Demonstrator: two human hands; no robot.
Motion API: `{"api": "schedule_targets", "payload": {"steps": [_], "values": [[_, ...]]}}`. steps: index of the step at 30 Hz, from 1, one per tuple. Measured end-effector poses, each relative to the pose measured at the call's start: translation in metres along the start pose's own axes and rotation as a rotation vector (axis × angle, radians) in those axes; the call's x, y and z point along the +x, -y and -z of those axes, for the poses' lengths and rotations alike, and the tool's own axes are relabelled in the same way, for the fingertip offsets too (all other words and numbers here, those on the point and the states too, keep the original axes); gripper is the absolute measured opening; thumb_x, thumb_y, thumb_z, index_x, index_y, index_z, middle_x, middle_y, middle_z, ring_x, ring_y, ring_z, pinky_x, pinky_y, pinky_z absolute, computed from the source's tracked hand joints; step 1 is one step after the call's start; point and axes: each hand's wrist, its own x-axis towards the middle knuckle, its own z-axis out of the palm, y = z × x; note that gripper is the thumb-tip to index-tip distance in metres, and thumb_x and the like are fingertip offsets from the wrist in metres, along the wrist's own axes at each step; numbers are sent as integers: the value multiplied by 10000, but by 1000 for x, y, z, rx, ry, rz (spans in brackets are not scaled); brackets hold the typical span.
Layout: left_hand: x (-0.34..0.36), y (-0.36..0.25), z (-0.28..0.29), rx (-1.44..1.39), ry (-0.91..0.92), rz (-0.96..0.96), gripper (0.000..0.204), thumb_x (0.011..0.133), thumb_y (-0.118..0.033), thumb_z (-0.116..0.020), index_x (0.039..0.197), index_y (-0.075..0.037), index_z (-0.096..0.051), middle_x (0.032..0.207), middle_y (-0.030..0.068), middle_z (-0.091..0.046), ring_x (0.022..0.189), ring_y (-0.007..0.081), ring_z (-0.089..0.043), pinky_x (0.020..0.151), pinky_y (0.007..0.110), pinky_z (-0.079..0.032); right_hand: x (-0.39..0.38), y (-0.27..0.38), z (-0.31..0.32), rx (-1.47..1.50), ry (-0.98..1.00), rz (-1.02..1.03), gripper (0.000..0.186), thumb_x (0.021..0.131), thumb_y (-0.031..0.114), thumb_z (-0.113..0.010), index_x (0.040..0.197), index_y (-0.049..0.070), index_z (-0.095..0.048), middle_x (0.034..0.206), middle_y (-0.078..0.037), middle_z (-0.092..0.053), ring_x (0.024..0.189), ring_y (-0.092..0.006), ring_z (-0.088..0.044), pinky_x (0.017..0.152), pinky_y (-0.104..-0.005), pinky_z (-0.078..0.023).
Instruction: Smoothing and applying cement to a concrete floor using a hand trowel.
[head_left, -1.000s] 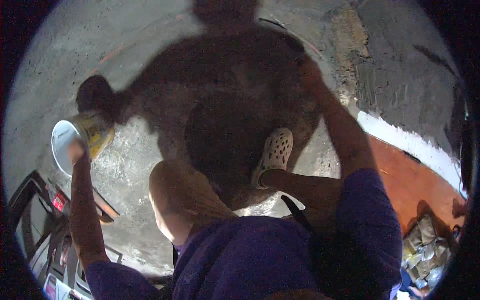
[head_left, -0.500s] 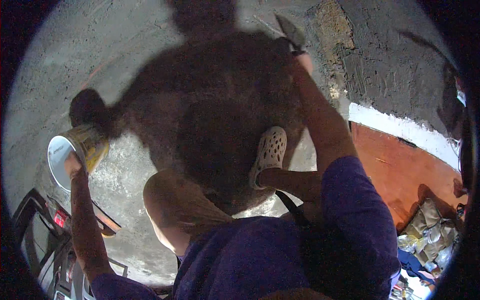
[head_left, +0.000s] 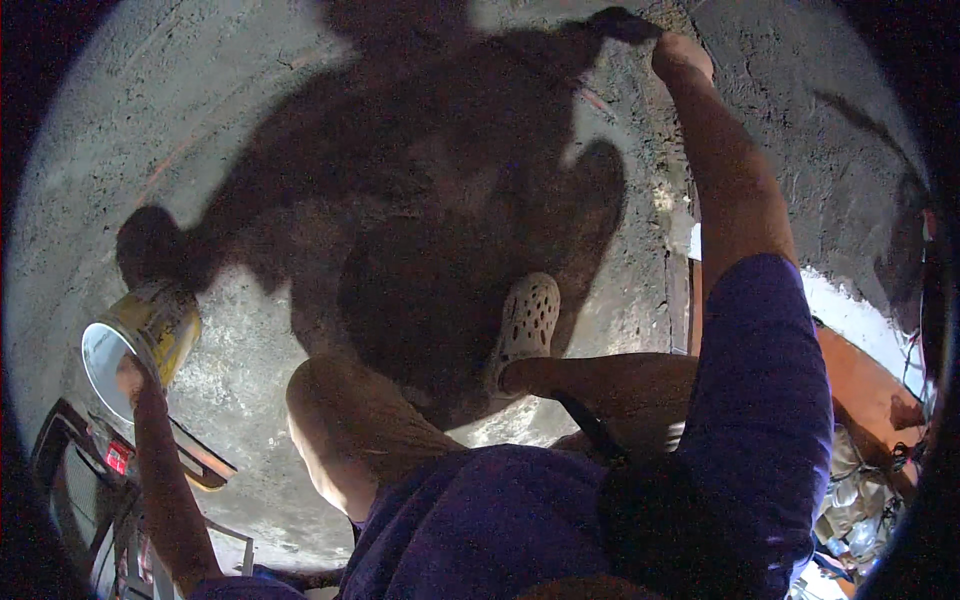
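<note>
My left hand (head_left: 130, 378) reaches into the mouth of a tilted bucket (head_left: 180, 325), white inside and yellow outside, and grips it near the rim. At the upper right, my right hand (head_left: 685, 60) is closed in a fist over a rough grey cement surface (head_left: 640, 240). The earlier picture shows a trowel in this hand. Now its blade is not clear: a dark shape lies left of the fist, and I cannot tell whether it is blade or shadow. My own large shadow covers the middle of the surface.
My foot in a pale perforated clog (head_left: 530, 315) rests on the cement. A long flat strip (head_left: 205, 455) lies beside a dark metal frame (head_left: 60, 440) at the lower left. An orange-brown panel (head_left: 870, 375) with a white border (head_left: 855, 310) is at right, above crumpled bags (head_left: 855, 500).
My right hand has moved up and to the right, and the trowel blade no longer shows plainly. My left hand and the bucket have shifted slightly down and left in the picture.
</note>
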Motion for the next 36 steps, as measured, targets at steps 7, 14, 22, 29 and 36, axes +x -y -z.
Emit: {"api": "schedule_targets", "payload": {"steps": [7, 14, 22, 29, 36], "values": [[-13, -7, 11, 69, -41, -68, 373, 889, -296, -384, 907, 1, -610, 876, 181, -631, 788, 285, -603, 673, 392, -454, 29, 6, -21, -83, -43, 27, 263, 817, 185, -465, 997, 84, -628, 979, -151, -639, 913, -331, -619, 757, -442, -506], [15, 47, -27, -629, -162, -88, 296, 849, -258, -503, 956, -8, -620, 915, 170, -632, 846, 284, -599, 707, 390, -449, 19, 22, -15, -124, -166, 75, 235, 808, 165, -474, 966, 79, -625, 973, -135, -639, 918, -326, -614, 778, -438, -495], [20, 57, -24, -63, -73, -86, 314, 862, -249, -510, 1016, 11, -597, 941, 159, -631, 820, 284, -587, 721, 379, -450, 5, 13, 20, -88, -69, -13, 218, 777, 142, -512, 893, 57, -676, 926, -168, -648, 894, -294, -631, 745, -387, -508], [36, 82, -41, -393, -41, 75, 319, 866, -259, -486, 959, 22, -604, 899, 156, -627, 794, 287, -582, 699, 379, -443, 24, 0, -2, 34, -139, -131, 364, 846, 323, -435, 1026, 68, -623, 1081, -176, -599, 1063, -308, -553, 938, -449, -403], [31, 67, -20, 162, 33, -37, 347, 856, -348, -455, 1001, -73, -608, 955, 180, -620, 866, 296, -579, 779, 410, -413, 33, 11, 11, -237, 99, -57, 442, 799, 218, -539, 1222, 94, -509, 1276, -179, -467, 1177, -254, -471, 974, -343, -379]]}}
